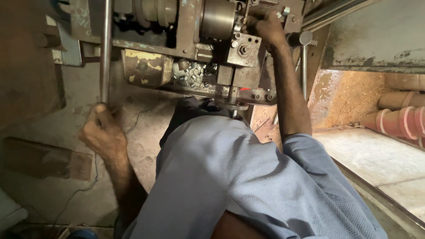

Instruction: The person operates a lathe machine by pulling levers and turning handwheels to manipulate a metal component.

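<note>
My left hand (102,132) is closed around the lower end of a long grey metal lever bar (105,53) that runs up to the machine. My right hand (265,27) reaches up to the top of a worn metal machine (195,40) and grips a small part beside its round steel drum (218,18); what exactly the fingers hold is hidden. A heap of small shiny metal pieces (194,75) lies in a tray under the drum. My blue shirt sleeve fills the lower middle.
A dusty concrete floor (53,132) lies at left with a thin wire (79,190) and a rusty block (44,157). At right are a stone ledge (367,155), reddish clay pipes (398,119) and a rusted metal panel (376,35).
</note>
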